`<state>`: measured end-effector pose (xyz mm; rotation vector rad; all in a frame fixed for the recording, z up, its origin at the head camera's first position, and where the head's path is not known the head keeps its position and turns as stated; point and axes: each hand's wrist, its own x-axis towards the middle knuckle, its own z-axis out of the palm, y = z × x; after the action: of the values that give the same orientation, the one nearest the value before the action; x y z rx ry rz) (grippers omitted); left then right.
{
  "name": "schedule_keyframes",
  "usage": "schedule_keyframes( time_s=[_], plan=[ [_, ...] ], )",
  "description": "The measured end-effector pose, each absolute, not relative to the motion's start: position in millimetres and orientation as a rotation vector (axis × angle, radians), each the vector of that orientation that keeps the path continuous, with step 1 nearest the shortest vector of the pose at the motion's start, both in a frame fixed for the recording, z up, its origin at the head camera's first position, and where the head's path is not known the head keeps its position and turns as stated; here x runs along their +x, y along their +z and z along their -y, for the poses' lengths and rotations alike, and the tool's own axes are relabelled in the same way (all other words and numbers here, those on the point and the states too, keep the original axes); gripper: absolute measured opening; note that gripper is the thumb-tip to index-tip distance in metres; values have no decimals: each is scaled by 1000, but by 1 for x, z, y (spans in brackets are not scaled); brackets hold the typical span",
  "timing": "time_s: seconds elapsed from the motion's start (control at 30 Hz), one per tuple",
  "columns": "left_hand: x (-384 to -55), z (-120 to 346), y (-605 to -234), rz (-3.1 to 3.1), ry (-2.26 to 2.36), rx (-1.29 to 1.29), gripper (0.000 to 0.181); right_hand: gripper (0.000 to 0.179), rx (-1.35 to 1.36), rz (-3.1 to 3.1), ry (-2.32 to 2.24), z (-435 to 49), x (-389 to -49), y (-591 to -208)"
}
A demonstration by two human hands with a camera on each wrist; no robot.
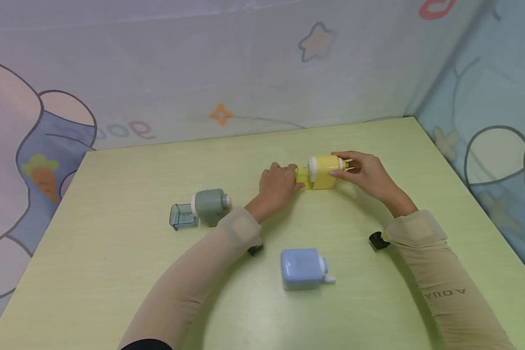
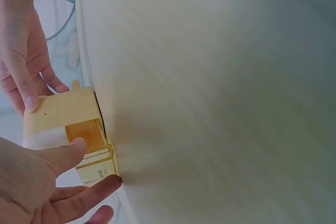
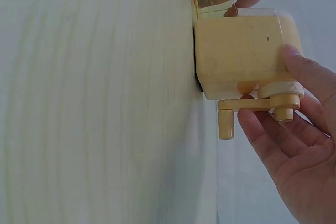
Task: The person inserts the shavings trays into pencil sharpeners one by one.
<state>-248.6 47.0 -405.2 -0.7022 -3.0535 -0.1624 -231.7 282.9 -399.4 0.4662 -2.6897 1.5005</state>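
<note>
A yellow hand-crank pencil sharpener (image 1: 325,174) stands on the far right part of the table. Its see-through yellow drawer (image 2: 96,173) is pulled partway out on the left side. My left hand (image 1: 276,184) pinches that drawer, the thumb over its rim and a finger at the front. On the other side, my right hand (image 1: 371,176) grips the sharpener's body at the crank end, thumb on one face. The crank arm (image 3: 226,124) sticks out beside the right fingers in the right wrist view. Part of the drawer is hidden behind the left fingers.
A green sharpener (image 1: 211,206) with its clear drawer (image 1: 183,216) pulled out stands left of my left forearm. Nearer the front, between the forearms, stands a blue sharpener (image 1: 301,269) with a white crank. A fabric backdrop (image 1: 245,73) rises behind the table's far edge.
</note>
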Motion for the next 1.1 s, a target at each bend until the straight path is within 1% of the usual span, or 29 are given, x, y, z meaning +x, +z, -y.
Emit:
schedule_keyframes(
  time_s=[0.77,1.1],
  plan=[
    [-252,-48,-408,2999,-289,-769,46,52,485,2682,1507,-282,-231,-397],
    [-252,-52,-407,3010,-324,-778,50,52,486,2678,1527,-282,-232,-398]
  ],
)
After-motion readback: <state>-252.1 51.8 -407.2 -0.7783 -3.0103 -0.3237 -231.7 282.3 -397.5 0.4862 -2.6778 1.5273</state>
